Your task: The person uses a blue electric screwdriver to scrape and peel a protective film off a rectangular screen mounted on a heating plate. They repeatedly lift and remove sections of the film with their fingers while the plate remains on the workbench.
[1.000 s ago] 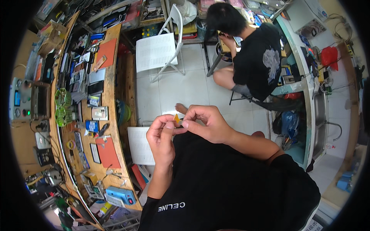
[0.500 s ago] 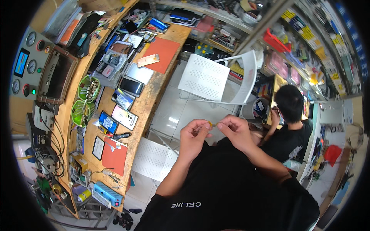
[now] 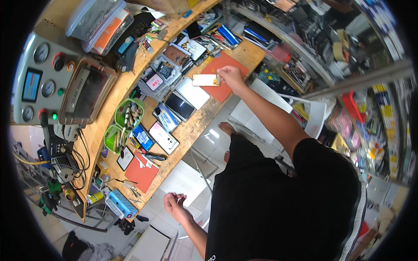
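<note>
So over at 9 o'clock a grey control box with gauges (image 3: pixel 37 82) is parked against the wall, and two green baskets of tools (image 3: pixel 123 124) are set just beside it on the long wooden tabletop (image 3: pixel 196 126). A row of phones (image 3: pixel 172 117) is laid out flat toward the middle of the tabletop, with a red mat (image 3: pixel 141 172) down around 7 o'clock. The left hand (image 3: pixel 174 204) is held low at 6 o'clock, off the tabletop, fingers loosely curled; whether something tiny is pinched in them can't be told. Up at 12 o'clock the right hand (image 3: pixel 230 77) is stretched out over an orange mat (image 3: pixel 226 74), and a pale gold phone (image 3: pixel 205 80) is gripped by its right end in the fingers, at the mat's left edge. A white plastic chair (image 3: pixel 265 113) is seen under the outstretched arm.
</note>
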